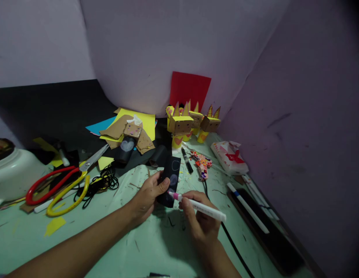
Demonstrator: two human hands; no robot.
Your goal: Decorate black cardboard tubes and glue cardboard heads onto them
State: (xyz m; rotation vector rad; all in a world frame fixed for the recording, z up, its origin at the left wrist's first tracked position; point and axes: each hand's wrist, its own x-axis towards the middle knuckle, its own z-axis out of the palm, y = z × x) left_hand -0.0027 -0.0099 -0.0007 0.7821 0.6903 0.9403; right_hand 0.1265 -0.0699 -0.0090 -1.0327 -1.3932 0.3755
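Observation:
My left hand (147, 195) grips a strip of black paper (172, 166) by its left edge, thumb on top. Rounded shapes run down the strip: a pale outline near the top, filled ones lower. A white marker (206, 209) with a pink front end is pinched in my right hand (201, 220). Its tip touches or nearly touches the lower part of the strip, close to my left thumb. Beyond the strip lies a black pen (187, 160). A cardboard-headed figure with a black tube body (125, 151) rests farther back on the left.
Red-and-yellow scissors (83, 170) and a tangle of black cord (102, 183) lie left. Yellow cardboard figures (182, 125) stand at the back before red paper (191, 90). A patterned glue gun (201, 164), wipes pack (230, 157) and black tray (272, 235) are on the right.

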